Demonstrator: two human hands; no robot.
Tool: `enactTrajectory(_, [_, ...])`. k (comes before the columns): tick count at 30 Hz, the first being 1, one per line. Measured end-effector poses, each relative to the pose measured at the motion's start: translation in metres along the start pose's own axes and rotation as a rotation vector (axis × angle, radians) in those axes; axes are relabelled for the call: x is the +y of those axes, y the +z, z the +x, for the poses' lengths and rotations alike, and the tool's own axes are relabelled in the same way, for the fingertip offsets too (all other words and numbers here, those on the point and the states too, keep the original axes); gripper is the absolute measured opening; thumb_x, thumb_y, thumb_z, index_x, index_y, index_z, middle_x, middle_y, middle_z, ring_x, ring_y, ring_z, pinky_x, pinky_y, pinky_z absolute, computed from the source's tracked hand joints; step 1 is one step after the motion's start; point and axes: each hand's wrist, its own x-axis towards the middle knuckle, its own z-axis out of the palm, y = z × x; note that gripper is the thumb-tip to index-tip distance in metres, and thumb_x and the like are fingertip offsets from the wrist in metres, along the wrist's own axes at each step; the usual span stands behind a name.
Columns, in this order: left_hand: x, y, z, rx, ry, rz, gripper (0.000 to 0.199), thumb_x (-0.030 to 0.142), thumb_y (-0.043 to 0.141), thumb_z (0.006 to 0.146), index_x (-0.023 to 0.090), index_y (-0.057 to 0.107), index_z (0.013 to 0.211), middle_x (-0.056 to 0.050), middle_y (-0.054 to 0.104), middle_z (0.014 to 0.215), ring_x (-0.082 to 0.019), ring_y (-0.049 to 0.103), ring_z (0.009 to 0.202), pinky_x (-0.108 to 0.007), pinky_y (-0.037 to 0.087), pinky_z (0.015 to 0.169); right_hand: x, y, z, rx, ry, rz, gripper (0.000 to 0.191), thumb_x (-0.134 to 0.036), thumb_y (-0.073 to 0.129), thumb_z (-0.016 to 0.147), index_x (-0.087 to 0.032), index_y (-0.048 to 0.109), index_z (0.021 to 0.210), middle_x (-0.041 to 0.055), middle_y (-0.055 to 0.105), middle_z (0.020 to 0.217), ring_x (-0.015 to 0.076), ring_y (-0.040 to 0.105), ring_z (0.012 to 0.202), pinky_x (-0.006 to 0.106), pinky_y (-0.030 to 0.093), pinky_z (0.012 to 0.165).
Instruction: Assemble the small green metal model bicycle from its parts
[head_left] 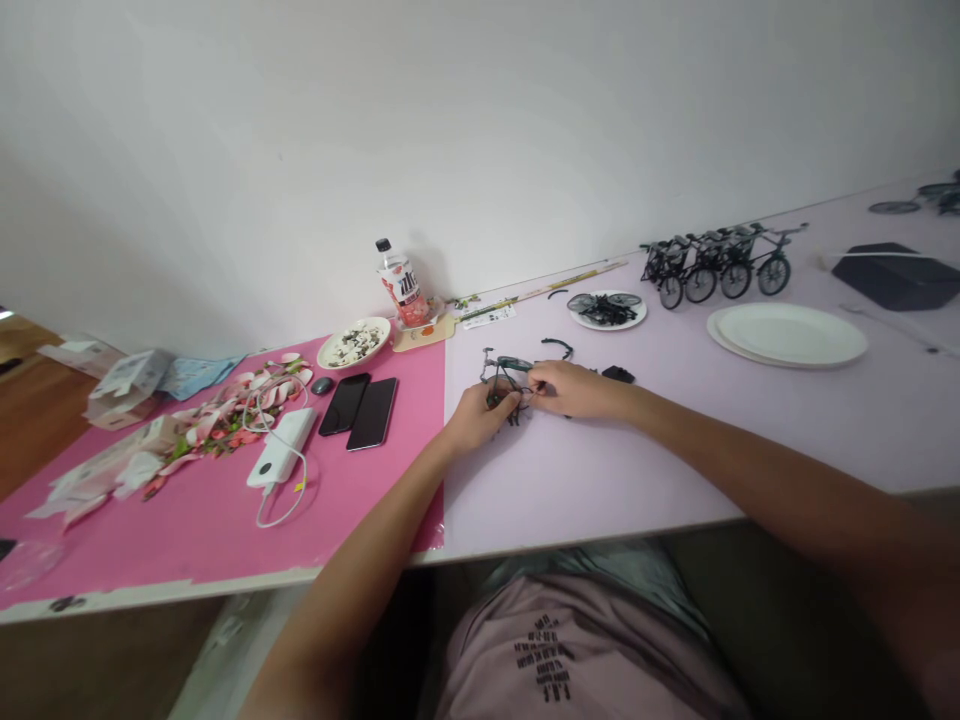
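A small dark model bicycle frame is held just above the pale tabletop, near the middle of the head view. My left hand is closed round its lower left part. Close beside it, my right hand pinches at the frame's right side; any small part between its fingertips is too small to make out. No wheels show on this frame. A curved black piece lies just behind my right hand, and a small black part lies by my right wrist.
Several model bicycles stand at the back right. A plate of black parts, white plates and a black hexagonal piece lie nearby. Leftward are a bottle, a bowl, phones, a power bank and petals.
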Motion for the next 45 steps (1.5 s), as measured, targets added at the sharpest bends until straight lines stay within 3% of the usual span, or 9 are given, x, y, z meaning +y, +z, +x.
enactTrajectory(45, [0.0029,-0.0024,-0.0019,0.000,0.006,0.058,0.028,0.042,0.057,0.096,0.017,0.068,0.097,-0.005,0.073,0.084,-0.017,0.063,0.074,-0.029,0.051,0.071,-0.0082,-0.0031,-0.0026,-0.061,0.003,-0.082,0.021,-0.027,0.064,0.090,-0.022,0.049,0.076,0.0064,0.059,0.091,0.0205,0.055,0.079,0.030,0.036,0.069])
